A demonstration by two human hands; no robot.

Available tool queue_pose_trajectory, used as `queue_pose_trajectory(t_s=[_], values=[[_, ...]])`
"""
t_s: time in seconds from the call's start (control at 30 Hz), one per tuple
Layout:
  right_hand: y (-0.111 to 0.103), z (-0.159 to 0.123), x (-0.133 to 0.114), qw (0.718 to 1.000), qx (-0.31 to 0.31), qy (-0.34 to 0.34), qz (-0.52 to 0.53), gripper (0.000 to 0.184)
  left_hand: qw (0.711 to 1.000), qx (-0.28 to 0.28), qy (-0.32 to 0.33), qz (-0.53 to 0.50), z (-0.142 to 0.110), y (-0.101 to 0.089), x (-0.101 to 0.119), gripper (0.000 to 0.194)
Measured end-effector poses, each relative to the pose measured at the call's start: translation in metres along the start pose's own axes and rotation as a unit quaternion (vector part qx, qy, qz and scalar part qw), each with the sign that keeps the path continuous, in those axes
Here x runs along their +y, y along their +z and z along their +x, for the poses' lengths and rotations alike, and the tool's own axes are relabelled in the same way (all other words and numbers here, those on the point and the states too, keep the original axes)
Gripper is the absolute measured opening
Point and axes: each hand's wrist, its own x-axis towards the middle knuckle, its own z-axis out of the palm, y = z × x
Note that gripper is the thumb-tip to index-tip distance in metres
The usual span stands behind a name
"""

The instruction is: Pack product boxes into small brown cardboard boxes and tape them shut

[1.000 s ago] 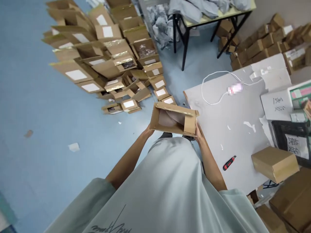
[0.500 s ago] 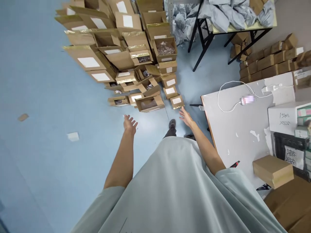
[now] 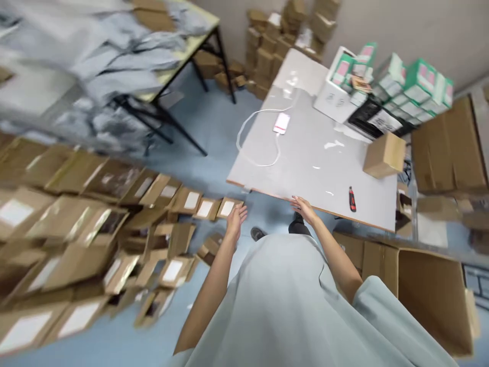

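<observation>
My left hand (image 3: 236,220) hangs in the air with fingers apart and nothing in it, beside a small labelled cardboard box (image 3: 226,208) on the floor. My right hand (image 3: 303,208) is also open and bare, close to the near edge of the grey-white table (image 3: 301,158); whether it touches the edge I cannot tell. On that table lie a red and black box cutter (image 3: 352,200), a white phone-like device (image 3: 281,124) on a white cable, and a closed cardboard box (image 3: 384,155).
Rows of open cardboard boxes (image 3: 76,214) cover the floor at left, blurred. Grey parcels (image 3: 126,56) lie on another table at upper left. A white box (image 3: 336,97) with green and pink cartons stands at the table's back. A large open carton (image 3: 431,300) is at lower right.
My view has swung to the right, so the table now lies in front of me and the box rows are at left. Both hands stay empty and open.
</observation>
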Motion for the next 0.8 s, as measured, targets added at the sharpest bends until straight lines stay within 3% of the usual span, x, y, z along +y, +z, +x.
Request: queue_pose_trajectory(t_s=[0.17,0.3,0.43,0.57,0.67,0.8], values=[[-0.125,-0.020,0.000,0.980,0.142,-0.080,0.113,0.054,0.975,-0.171,0.079,0.116,0.004,0.151,0.025,0.042],[-0.226,-0.015,-0.004,0.955,0.227,-0.111,0.156,0.058,0.942,-0.263,0.112,0.178,-0.011,0.277,0.011,0.053],[-0.330,0.005,-0.023,0.926,0.301,-0.136,0.181,0.064,0.912,-0.319,0.104,0.235,-0.038,0.409,-0.013,0.056],[-0.430,0.036,-0.059,0.905,0.345,-0.189,0.164,0.078,0.886,-0.350,0.099,0.286,-0.066,0.539,-0.029,0.052],[-0.498,0.069,-0.097,0.895,0.382,-0.177,0.149,0.091,0.874,-0.365,0.099,0.306,-0.080,0.629,-0.033,0.057],[-0.561,0.118,-0.148,0.892,0.393,-0.171,0.144,0.102,0.866,-0.375,0.097,0.316,-0.082,0.728,-0.033,0.072]])
